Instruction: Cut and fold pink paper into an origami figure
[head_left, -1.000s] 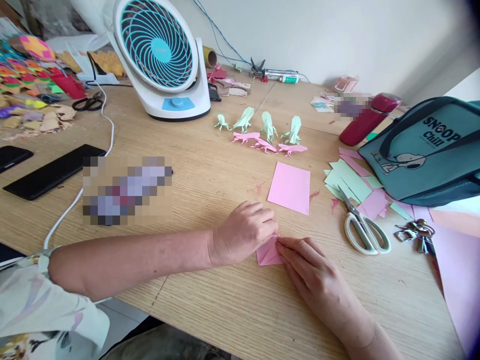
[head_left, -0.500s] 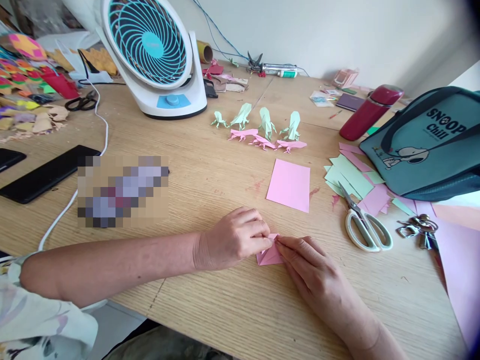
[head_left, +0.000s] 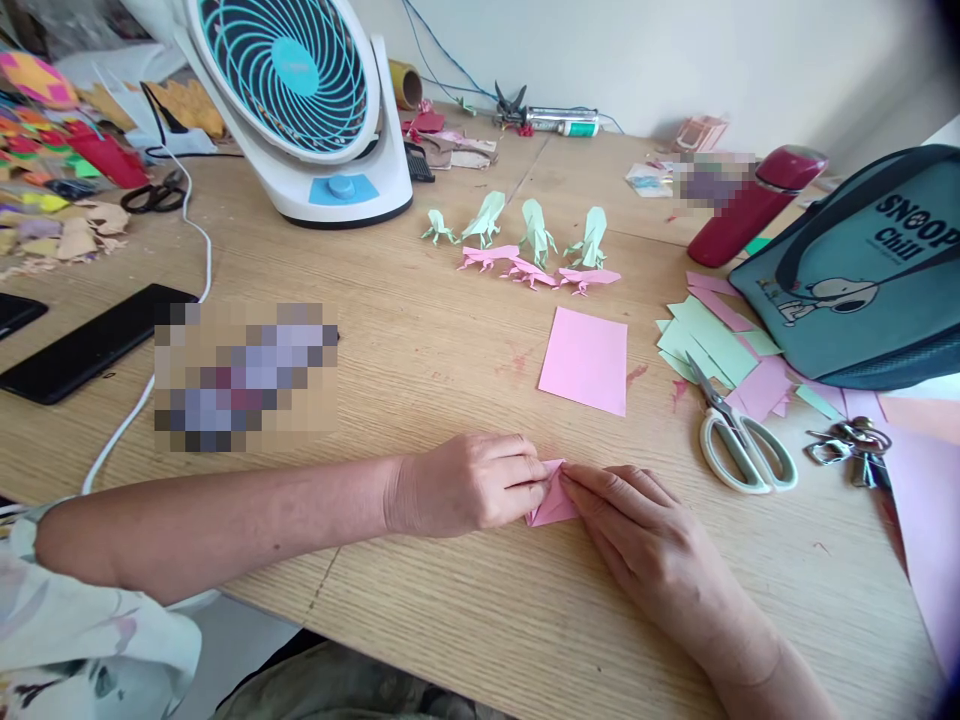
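A small folded piece of pink paper (head_left: 553, 505) lies on the table between my hands, partly covered by fingers. My left hand (head_left: 480, 485) is closed on its left side, fingers bent together over the creased edge. From the right, my right hand (head_left: 649, 540) pinches its upper right corner, thumb and fingers pressed together. Just beyond my hands a flat pink sheet (head_left: 585, 360) rests on the wood. Farther back stand several green origami figures (head_left: 536, 230), with pink origami figures (head_left: 529, 272) in front of them.
White-handled scissors (head_left: 746, 450) and keys (head_left: 851, 445) lie on the right, near green and pink paper pieces (head_left: 709, 340). Behind are a teal bag (head_left: 862, 290) and a red flask (head_left: 750, 215). A fan (head_left: 300, 110) stands at the back left; a black phone (head_left: 90, 345) lies left.
My left hand has shifted slightly right and its fingers now cover more of the pink paper's left side. My right hand keeps its pinch. The whole view has moved a little.
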